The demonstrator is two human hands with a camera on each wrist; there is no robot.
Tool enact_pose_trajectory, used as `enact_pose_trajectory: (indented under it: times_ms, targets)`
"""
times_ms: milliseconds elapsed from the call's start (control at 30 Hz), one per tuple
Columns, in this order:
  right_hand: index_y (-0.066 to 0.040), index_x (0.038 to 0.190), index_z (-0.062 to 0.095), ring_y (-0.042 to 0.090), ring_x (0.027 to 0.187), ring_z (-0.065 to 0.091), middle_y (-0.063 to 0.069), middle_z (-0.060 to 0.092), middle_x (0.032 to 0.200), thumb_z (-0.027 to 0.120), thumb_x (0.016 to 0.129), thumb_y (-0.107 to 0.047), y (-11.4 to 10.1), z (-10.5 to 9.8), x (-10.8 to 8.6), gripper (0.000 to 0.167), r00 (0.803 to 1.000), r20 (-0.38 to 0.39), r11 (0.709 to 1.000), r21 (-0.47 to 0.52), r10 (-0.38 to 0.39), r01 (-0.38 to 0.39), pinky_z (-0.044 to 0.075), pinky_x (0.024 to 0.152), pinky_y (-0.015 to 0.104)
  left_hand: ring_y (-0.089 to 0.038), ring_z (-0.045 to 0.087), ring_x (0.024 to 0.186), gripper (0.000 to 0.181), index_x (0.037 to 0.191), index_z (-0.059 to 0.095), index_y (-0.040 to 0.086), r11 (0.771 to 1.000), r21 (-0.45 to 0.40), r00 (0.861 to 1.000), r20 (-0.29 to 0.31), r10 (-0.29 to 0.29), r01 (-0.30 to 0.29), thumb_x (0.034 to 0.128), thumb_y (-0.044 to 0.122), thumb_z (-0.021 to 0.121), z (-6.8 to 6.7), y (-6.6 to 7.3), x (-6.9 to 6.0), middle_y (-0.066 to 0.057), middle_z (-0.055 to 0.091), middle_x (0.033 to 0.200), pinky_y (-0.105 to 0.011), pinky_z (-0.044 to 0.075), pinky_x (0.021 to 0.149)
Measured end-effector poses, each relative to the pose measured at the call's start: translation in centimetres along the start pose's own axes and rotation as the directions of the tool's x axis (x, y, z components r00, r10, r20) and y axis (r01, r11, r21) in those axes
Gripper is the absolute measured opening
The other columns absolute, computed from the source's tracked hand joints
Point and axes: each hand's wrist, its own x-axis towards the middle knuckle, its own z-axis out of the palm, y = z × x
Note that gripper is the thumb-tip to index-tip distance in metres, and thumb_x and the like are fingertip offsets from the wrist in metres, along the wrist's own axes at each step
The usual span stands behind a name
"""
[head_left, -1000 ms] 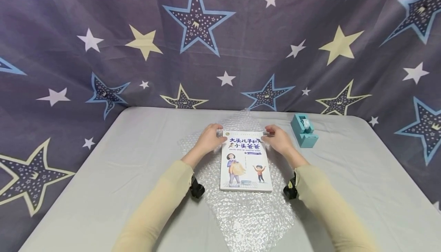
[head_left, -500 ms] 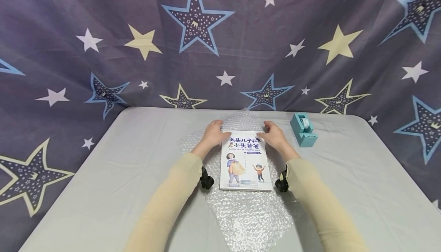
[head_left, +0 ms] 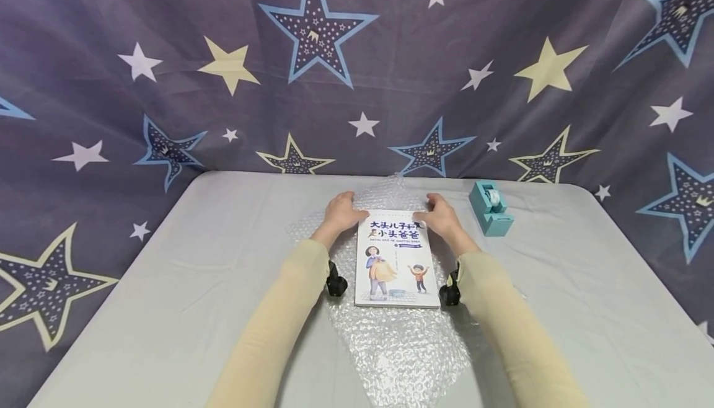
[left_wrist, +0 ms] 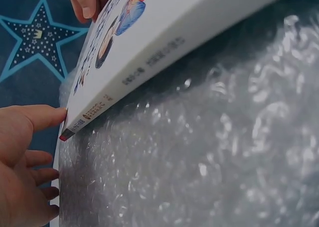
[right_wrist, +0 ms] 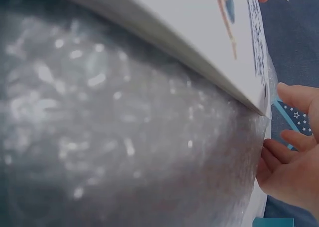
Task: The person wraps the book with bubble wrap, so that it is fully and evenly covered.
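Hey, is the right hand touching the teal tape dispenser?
Apart. The head view shows it: a strip of bare grey tablecloth lies between the right hand and the tape dispenser.

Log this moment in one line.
book: on bubble wrap | left hand: at far-left corner | right hand: at far-right corner

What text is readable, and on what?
"大头儿子和": book cover, title's upper line
"小头爸爸": just below
"DATOU ERZI HE XIAOTOU BABA": beneath that; small, likely reading
Too small or blurred: cover's banner, top print; spine print
Tape dispenser: none visible
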Motion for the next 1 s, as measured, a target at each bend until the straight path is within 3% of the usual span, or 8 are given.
enact_pose_trajectory:
  times_ms: [467, 1000]
  targets:
    - [0.001, 0.138, 0.029, 0.034, 0.127, 0.036, 0.023, 0.037, 0.138, 0.06, 0.084, -0.015, 0.01, 0.1, 0.3, 0.065, 1.0, -0.011, 0.998, 0.057, 0.021, -0.02, 0.031, 0.104, 0.042, -0.034, 0.029, 0.132, 0.071, 0.141, 0.029, 0.004, 0.998, 0.056, 0.999, 0.051, -0.015, 0.012, 0.0854, 0.037, 0.058, -0.21, 0.12, -0.17, -0.016, 0.034, 0.143, -0.042, 0.019, 0.11]
    - [0.002, 0.135, 0.035, 0.034, 0.121, 0.041, 0.023, 0.045, 0.13, 0.059, 0.084, -0.011, -0.39, 0.02, 0.27, 0.057, 0.999, -0.034, 0.996, 0.086, 0.002, 0.001, 0.036, 0.1, 0.042, -0.034, 0.037, 0.125, 0.066, 0.137, 0.037, 0.005, 0.999, -0.004, 0.999, -0.034, 0.033, -0.033, 0.0814, 0.03, 0.064, -0.56, 0.03, -0.11, -0.016, 0.043, 0.135, -0.045, 0.028, 0.105]
